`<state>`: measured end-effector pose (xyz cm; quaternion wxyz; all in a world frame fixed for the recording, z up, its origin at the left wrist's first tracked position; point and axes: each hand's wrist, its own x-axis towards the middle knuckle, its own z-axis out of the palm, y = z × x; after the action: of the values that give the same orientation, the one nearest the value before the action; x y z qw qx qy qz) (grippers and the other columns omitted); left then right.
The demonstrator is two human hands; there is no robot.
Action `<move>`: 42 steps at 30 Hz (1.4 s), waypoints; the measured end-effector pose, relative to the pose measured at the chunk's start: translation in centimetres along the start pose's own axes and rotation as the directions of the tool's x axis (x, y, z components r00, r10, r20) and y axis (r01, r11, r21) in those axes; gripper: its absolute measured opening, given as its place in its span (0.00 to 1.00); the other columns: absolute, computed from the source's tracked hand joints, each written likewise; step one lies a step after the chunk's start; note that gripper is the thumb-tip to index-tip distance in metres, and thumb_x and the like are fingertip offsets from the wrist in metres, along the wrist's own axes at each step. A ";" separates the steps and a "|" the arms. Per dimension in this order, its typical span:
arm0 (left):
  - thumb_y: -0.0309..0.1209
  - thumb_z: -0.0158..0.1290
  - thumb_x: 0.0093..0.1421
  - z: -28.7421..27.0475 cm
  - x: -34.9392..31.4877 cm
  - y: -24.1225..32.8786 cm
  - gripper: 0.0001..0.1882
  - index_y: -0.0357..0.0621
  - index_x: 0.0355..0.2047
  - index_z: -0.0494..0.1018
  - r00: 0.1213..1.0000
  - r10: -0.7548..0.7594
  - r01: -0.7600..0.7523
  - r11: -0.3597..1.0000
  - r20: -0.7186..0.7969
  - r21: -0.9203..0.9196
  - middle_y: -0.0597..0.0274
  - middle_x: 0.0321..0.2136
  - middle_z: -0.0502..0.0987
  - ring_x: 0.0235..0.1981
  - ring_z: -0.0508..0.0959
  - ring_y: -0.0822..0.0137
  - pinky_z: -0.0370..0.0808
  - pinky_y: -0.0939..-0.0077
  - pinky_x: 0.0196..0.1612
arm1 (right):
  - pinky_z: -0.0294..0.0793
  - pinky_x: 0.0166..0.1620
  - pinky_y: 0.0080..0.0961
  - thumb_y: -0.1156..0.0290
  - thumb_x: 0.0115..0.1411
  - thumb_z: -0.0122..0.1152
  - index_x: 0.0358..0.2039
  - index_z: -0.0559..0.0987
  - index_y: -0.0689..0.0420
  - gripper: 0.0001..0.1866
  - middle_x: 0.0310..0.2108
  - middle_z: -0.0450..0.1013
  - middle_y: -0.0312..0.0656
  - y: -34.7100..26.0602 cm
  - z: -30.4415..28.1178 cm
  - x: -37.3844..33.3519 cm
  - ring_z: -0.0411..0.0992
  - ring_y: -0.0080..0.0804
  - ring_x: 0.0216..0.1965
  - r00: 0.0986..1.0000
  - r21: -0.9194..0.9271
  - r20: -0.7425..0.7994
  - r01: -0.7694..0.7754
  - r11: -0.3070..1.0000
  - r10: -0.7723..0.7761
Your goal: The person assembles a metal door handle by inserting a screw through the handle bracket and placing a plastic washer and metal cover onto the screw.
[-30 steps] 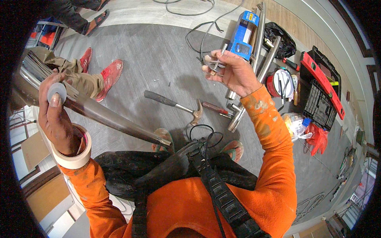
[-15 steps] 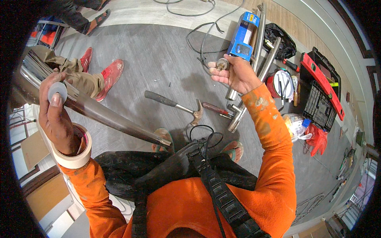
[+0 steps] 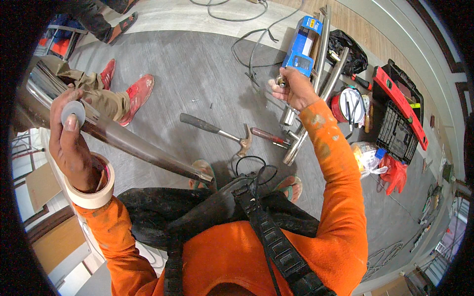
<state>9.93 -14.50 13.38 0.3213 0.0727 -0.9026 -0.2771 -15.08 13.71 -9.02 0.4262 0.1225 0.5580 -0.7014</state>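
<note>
Your R hand has slid a bit to the right, by the near end of the blue box; can't tell if they touch. Its fingers, more open ½ sec ago, now curl in w/ the thumb on the small metal part, so less of it shows & the grip looks more snug.

Your L hand looks the same as before: thumb pressed on the round gray disc, fingers behind it, at the side of the big shiny pipe. A tape roll sits round that wrist.

The gray floor meets pale boards at its far edge. Mid-floor lies a hammer, w/ a screwdriver just to its right. Near the R edge: a paint tub, a red level across a black crate, & a red glove. Near the L edge, another person stands in red shoes.
</note>
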 end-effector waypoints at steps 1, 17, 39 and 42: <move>0.34 0.41 0.55 0.0 0.0 0.0 0.19 0.28 0.40 0.69 1.000 0.008 -0.008 1.000 0.000 -0.004 0.48 0.42 0.69 0.47 0.67 0.59 0.57 0.68 0.54 | 0.77 0.30 0.34 0.64 0.62 0.41 0.39 0.63 0.56 0.10 0.33 0.71 0.47 0.7 -0.3 0.7 0.73 0.35 0.23 0.995 -0.053 -0.085 0.040 0.998 -0.044; 0.34 0.41 0.54 0.1 0.0 -0.4 0.20 0.29 0.39 0.69 1.000 0.004 -0.005 1.000 -0.024 -0.018 0.48 0.42 0.69 0.47 0.67 0.58 0.56 0.67 0.54 | 0.76 0.39 0.29 0.61 0.59 0.51 0.43 0.68 0.61 0.18 0.37 0.72 0.51 -2.0 2.2 -4.1 0.74 0.33 0.33 0.884 -0.001 0.463 0.072 0.997 -0.064; 0.34 0.46 0.53 0.5 0.1 1.0 0.17 0.30 0.36 0.72 0.998 0.042 -0.044 0.999 -0.050 -0.024 0.51 0.38 0.72 0.42 0.69 0.61 0.61 0.71 0.49 | 0.75 0.40 0.29 0.50 0.60 0.42 0.50 0.63 0.68 0.31 0.41 0.70 0.57 -4.7 7.3 -10.5 0.75 0.37 0.33 0.674 0.029 0.737 0.039 0.999 -0.048; 0.34 0.46 0.53 0.4 0.1 0.9 0.17 0.30 0.36 0.72 0.998 0.051 -0.052 0.999 -0.038 -0.005 0.51 0.38 0.72 0.42 0.69 0.61 0.61 0.70 0.49 | 0.75 0.40 0.29 0.49 0.60 0.41 0.50 0.63 0.68 0.32 0.41 0.70 0.57 -4.8 7.2 -10.7 0.75 0.37 0.33 0.677 0.030 0.734 0.045 0.999 -0.052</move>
<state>9.68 -13.62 13.69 0.3457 0.0538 -0.8970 -0.2700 -9.91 12.27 3.63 0.5948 -0.1818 0.3401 -0.7053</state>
